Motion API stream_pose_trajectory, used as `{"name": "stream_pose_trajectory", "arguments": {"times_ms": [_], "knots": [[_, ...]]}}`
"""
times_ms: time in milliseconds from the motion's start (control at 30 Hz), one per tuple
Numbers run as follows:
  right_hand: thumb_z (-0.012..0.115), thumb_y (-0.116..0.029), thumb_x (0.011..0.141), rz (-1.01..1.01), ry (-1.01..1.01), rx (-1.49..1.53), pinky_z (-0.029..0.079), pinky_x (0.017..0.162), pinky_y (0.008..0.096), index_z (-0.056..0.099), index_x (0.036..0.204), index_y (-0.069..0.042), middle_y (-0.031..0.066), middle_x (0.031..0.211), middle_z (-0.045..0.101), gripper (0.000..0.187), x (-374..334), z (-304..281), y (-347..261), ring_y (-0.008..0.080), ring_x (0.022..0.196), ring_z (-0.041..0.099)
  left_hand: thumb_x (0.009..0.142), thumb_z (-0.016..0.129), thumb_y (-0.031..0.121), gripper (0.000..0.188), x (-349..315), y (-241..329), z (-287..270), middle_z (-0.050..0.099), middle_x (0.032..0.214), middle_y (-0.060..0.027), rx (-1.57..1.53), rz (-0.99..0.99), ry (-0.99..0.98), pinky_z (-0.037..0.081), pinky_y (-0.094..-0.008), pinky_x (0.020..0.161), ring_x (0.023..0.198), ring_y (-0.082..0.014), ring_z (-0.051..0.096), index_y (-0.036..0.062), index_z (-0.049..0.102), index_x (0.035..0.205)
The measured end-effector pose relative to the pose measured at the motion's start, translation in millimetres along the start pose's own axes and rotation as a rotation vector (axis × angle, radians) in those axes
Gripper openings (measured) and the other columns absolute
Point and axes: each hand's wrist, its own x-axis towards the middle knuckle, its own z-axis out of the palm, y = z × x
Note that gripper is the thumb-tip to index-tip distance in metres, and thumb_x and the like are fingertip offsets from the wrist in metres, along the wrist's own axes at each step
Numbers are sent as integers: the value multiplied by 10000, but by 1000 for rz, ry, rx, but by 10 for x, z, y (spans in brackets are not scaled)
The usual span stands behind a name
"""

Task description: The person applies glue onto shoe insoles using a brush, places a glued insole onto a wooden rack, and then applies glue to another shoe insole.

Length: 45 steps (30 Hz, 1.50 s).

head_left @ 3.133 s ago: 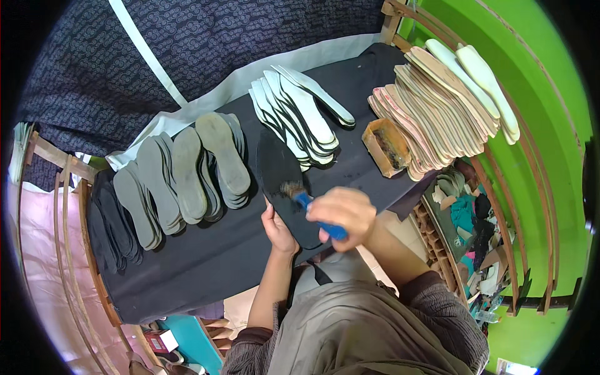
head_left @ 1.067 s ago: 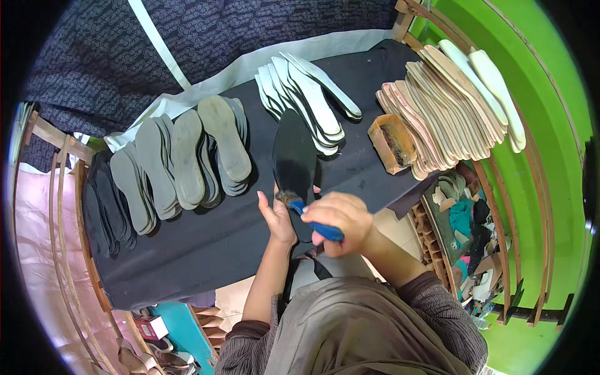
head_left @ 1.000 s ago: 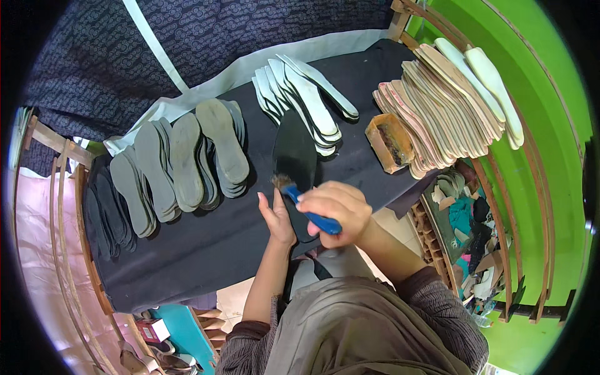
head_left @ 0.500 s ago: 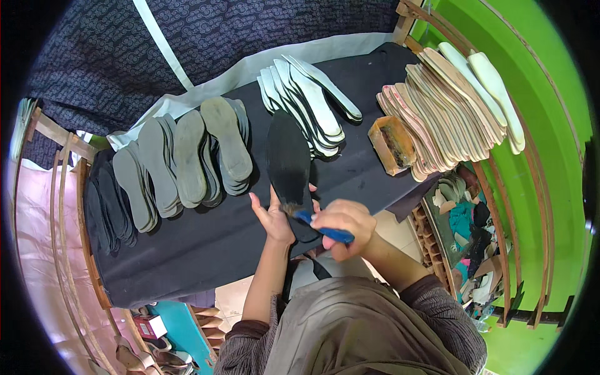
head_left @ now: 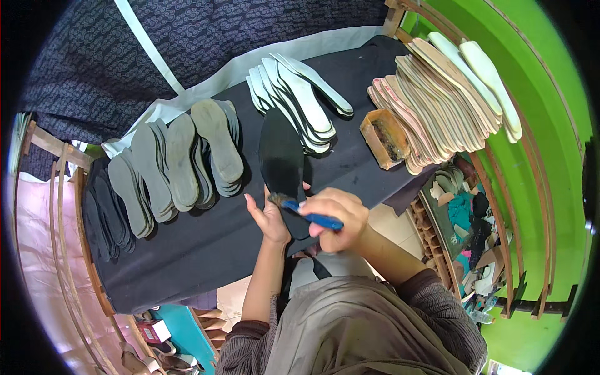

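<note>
In the middle of the head view a black shoe sole (head_left: 280,147) is held up over the table, its wide end pointing away from me. My left hand (head_left: 271,222) grips it from beneath, thumb apart on the left side and fingertips showing at the right edge. A paintbrush (head_left: 322,220) with a blue handle is closed in my right hand (head_left: 340,215). Its bristles touch the sole near the left edge, by my left hand. Part of the sole's surface looks wet and shiny. The near end of the sole is partly hidden behind my right hand.
Grey soles (head_left: 182,162) and black soles (head_left: 109,209) lie in overlapping rows at the left on a black-covered table (head_left: 187,262). White-topped soles (head_left: 300,94) fan out at the back. An open, stained box (head_left: 382,139) stands beside many beige soles (head_left: 437,103) at the right.
The brush tip has shifted slightly left across the sole, toward its left edge. My left hand still holds the sole. The whole view has moved a little.
</note>
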Motion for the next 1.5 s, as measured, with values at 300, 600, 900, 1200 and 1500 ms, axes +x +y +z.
{"name": "stream_pose_trajectory", "arguments": {"times_ms": [300, 600, 900, 1200, 1500], "knots": [[677, -27, 635, 38, 34, -6, 517, 613, 332, 613, 885, -10, 127, 787, 627, 258, -257, 56, -139, 281, 640, 620, 839, 103, 721, 817, 0, 19, -63, 550, 998, -210, -88, -4, -86, 493, -448, 650, 743, -329, 583, 70, 405, 1229], [689, -100, 724, -13, 120, -80, 518, 625, 344, 605, 883, -8, 104, 790, 626, 202, -38, 149, 2, 275, 642, 616, 863, 178, 683, 768, 26, -59, -137, 563, 1105, -214, -47, 75, -61, 407, -411, 932, 993, -309, 564, 99, 396, 1312], [691, -125, 735, 37, 6, -94, 504, 555, 311, 616, 856, -17, 110, 770, 623, 178, -306, 39, -190, 252, 596, 616, 849, 62, 696, 792, -1, 55, -16, 547, 983, -194, -36, 35, -64, 482, -415, 607, 640, -311, 571, 95, 350, 1277], [693, -21, 661, -15, 85, -34, 513, 588, 335, 615, 883, 8, 137, 795, 630, 237, -116, 144, -106, 276, 635, 620, 862, 78, 673, 762, 10, 20, 13, 545, 987, -194, -78, 48, 50, 497, -405, 637, 703, -299, 580, 93, 353, 1274], [688, -62, 657, 6, -41, -10, 521, 594, 333, 632, 867, 5, 123, 791, 634, 228, -244, 52, -166, 265, 646, 629, 852, 77, 691, 790, 16, 13, -41, 537, 985, -182, -53, 64, -84, 494, -416, 637, 719, -294, 584, 89, 340, 1291]]}}
